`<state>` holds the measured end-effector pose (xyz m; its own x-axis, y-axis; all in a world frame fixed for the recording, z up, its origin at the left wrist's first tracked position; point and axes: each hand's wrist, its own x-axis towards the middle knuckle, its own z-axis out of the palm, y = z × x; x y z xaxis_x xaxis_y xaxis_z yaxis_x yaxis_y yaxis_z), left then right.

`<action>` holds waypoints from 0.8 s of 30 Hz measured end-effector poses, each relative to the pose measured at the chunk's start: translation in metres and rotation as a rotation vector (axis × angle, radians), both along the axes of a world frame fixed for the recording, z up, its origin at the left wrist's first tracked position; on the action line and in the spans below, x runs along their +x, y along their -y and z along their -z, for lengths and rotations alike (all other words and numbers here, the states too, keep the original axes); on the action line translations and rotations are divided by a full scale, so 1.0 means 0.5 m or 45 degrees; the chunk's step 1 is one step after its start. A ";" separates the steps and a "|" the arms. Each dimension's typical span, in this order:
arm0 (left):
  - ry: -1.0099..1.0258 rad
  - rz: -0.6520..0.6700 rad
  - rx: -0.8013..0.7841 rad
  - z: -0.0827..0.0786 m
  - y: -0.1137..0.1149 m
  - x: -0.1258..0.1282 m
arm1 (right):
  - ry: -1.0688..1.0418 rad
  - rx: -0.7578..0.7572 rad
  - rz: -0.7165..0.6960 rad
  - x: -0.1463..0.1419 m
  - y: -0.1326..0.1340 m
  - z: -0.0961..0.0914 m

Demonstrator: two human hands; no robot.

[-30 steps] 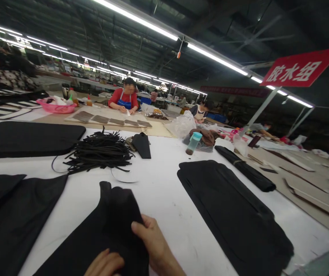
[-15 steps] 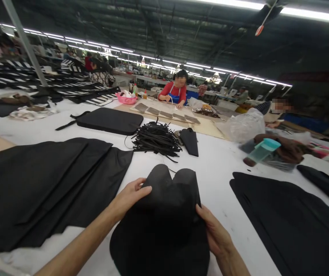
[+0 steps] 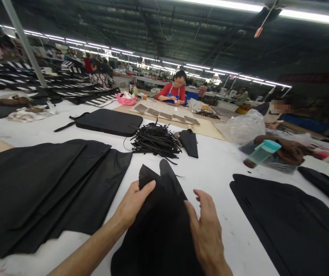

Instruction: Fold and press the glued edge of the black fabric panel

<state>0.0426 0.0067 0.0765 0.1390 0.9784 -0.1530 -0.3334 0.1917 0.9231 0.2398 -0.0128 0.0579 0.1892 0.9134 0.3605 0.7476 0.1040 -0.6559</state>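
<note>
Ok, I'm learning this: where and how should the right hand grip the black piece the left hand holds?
Probably the black piece by its right edge, pinched from the right: it looks thin, and that edge faces the open right hand, while the left hand pinches its upper-left flap.

Dark ribbed ceiling (image 3: 158, 42), two bright tube lights (image 3: 313, 17) overhead, rows of distant strip lights (image 3: 98, 46), hanging orange-and-white fitting (image 3: 258, 32), slanting grey post (image 3: 23, 42) at left, dim red banner (image 3: 316, 78) at right, broad white worktop (image 3: 216, 168) in foreground
</note>
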 end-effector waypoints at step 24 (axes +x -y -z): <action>-0.930 -0.119 0.486 -0.054 0.071 -0.052 | -0.157 -0.370 -0.446 0.017 -0.020 -0.086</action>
<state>0.0164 -0.0285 0.1034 0.0491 0.9839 0.1720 0.3762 -0.1778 0.9093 0.2484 -0.0026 0.1009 -0.1230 0.9896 0.0750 0.6149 0.1353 -0.7769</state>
